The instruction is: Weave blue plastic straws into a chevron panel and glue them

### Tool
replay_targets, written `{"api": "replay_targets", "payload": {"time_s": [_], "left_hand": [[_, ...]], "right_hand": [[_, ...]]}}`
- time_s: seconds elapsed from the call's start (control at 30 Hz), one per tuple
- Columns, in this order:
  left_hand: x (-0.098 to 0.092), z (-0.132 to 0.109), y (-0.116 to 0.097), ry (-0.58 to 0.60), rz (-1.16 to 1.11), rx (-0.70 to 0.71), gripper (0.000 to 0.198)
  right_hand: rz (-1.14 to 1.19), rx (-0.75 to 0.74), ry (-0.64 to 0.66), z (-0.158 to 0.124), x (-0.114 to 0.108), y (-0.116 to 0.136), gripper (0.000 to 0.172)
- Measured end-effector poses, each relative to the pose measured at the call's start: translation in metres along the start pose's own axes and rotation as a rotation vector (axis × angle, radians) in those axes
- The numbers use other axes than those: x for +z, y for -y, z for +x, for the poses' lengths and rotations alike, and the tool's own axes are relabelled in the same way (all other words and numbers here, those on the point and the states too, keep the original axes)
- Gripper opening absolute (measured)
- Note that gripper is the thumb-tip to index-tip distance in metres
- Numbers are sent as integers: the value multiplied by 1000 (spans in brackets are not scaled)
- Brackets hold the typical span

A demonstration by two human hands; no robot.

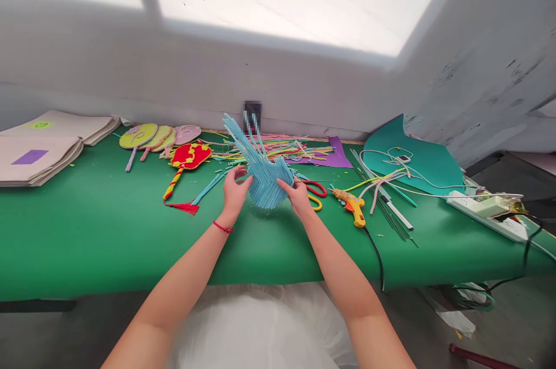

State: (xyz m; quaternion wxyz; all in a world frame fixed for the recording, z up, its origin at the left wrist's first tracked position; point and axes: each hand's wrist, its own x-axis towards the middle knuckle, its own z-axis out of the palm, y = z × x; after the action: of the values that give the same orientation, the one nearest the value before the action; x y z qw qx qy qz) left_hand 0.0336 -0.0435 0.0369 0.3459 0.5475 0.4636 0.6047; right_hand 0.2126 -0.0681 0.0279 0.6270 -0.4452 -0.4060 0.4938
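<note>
A fan-shaped panel of light-blue pipe cleaners [269, 183] is held up over the green table between my two hands. Its stems are bent into V shapes, and long loose ends stick up at the upper left. My left hand [237, 192] pinches its left edge, a red cord bracelet round the wrist. My right hand [297, 195] grips the right edge, thumb in front and fingers behind. Just behind my right hand lie scissors with a red and a yellow handle [315, 188], their blades hidden. A few loose blue pipe cleaners [208, 188] rest left of my left hand.
Finished fans, one red and yellow [191, 156], lie at the back left beside paper stacks [39, 149]. Loose colored pipe cleaners [282, 146] pile up behind. A yellow glue gun [354, 207], thin wires [391, 221], teal sheet [417, 163] and power strip [486, 215] occupy the right.
</note>
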Motion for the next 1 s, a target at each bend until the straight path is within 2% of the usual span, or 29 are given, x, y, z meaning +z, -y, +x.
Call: {"api": "replay_targets", "payload": {"time_s": [0.07, 0.1, 0.17, 0.3, 0.4, 0.57, 0.77, 1.0], "left_hand": [[-3, -1, -3, -142, 197, 173, 26], [-4, -2, -4, -167, 273, 241, 19], [-3, -7, -8, -144, 382, 340, 11], [3, -18, -12, -1, 536, 438, 10], [6, -22, -11, 66, 628, 479, 10], [5, -21, -8, 83, 698, 517, 8], [6, -24, -10, 107, 725, 536, 10], [8, -26, -11, 90, 776, 534, 6]], "right_hand": [[13, -20, -54, 1, 0, -1, 49], [17, -34, -72, 1, 0, -1, 51], [18, -67, -83, 1, 1, -1, 52], [-32, -112, -29, -1, 4, -1, 49], [-96, -127, -9, -3, 6, -3, 45], [-150, -175, -10, -7, 10, -6, 37], [-167, -179, -36, -7, 13, -8, 40], [-51, -132, -13, -4, 17, -12, 43]]}}
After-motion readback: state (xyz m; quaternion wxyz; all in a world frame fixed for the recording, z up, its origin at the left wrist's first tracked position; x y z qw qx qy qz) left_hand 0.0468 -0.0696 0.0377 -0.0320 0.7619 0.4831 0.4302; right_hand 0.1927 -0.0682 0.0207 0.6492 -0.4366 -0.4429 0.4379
